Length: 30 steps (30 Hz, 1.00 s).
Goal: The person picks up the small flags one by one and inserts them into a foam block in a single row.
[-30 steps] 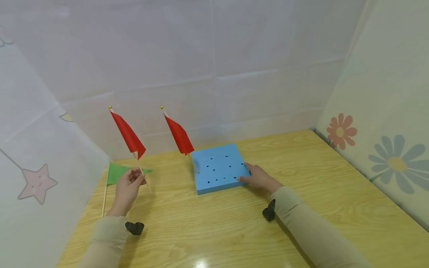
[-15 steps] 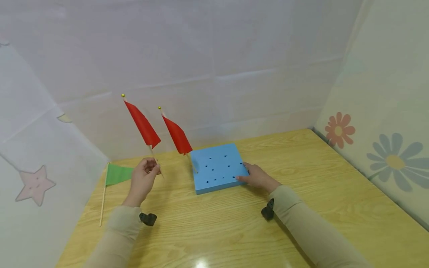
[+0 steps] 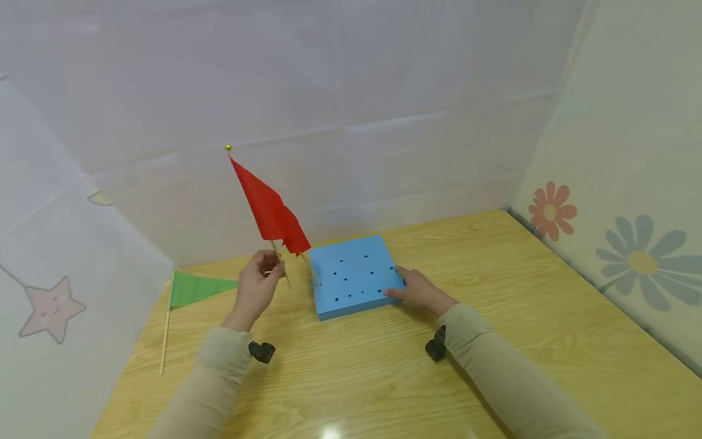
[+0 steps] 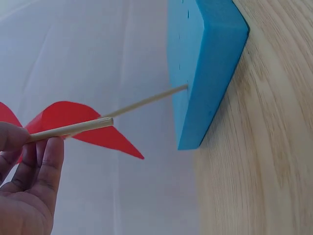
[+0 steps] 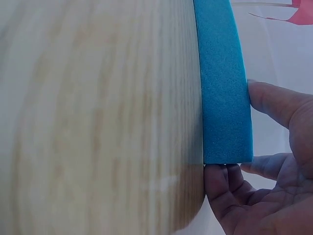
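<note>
My left hand (image 3: 256,296) pinches the wooden stick of a red flag (image 3: 258,204) with a gold bead on top. The flag tilts up and left, and its cloth partly covers a second red flag (image 3: 298,238). That second flag's stick is stuck in the left part of a blue foam block (image 3: 359,268) with several holes. In the left wrist view, the held stick's lower end (image 4: 102,122) is apart from the block. My right hand (image 3: 419,289) grips the block's right front corner. Its thumb (image 5: 274,100) lies on the top face, and other fingers touch the side.
A green pennant flag (image 3: 194,289) on a stick lies at the left of the wooden table (image 3: 351,372). A pale cloth backdrop (image 3: 340,91) rises behind the table. Printed side panels with a star (image 3: 53,309) and flowers (image 3: 553,212) border it.
My left hand has carried the held red flag rightward from above the green flag to beside the standing red flag. The right hand and block have stayed put.
</note>
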{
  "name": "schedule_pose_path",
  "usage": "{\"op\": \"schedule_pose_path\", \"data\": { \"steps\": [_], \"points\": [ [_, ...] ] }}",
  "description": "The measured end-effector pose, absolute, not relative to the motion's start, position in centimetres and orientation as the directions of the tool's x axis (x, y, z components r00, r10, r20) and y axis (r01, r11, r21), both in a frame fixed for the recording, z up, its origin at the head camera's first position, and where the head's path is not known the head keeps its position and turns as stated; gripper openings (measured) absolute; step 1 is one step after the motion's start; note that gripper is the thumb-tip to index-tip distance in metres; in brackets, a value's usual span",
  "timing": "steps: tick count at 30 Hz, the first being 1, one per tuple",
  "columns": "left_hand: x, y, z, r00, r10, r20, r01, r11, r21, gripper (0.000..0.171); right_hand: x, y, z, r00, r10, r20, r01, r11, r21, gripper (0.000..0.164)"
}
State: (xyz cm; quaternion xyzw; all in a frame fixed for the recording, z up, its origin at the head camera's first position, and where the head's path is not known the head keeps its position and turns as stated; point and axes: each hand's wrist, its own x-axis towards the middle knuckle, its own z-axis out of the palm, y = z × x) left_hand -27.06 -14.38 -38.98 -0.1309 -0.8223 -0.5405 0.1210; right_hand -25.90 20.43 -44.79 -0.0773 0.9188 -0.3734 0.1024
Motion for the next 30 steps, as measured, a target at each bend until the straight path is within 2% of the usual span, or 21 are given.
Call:
{"op": "schedule_pose_path", "data": {
  "steps": [7, 13, 30],
  "points": [
    [-27.8, -12.4, -38.9, -0.919, 0.137, 0.37, 0.393, 0.387, 0.834, 0.013, -25.9, 20.6, -44.7, -0.97, -0.207, -0.13, -0.057, 0.706, -0.706, 0.082],
    [-27.8, -10.9, -39.5, -0.92, 0.159, 0.359, 0.393, 0.354, 0.849, 0.013, -26.1, 20.7, -45.3, -0.971, -0.198, -0.137, -0.045, 0.706, -0.707, 0.082],
    [-29.8, -7.3, -41.6, -0.915, 0.244, 0.321, 0.397, 0.406, 0.823, 0.007, -25.9, 20.7, -45.0, -0.974, -0.195, -0.111, -0.067, 0.727, -0.684, 0.081]
  ]
}}
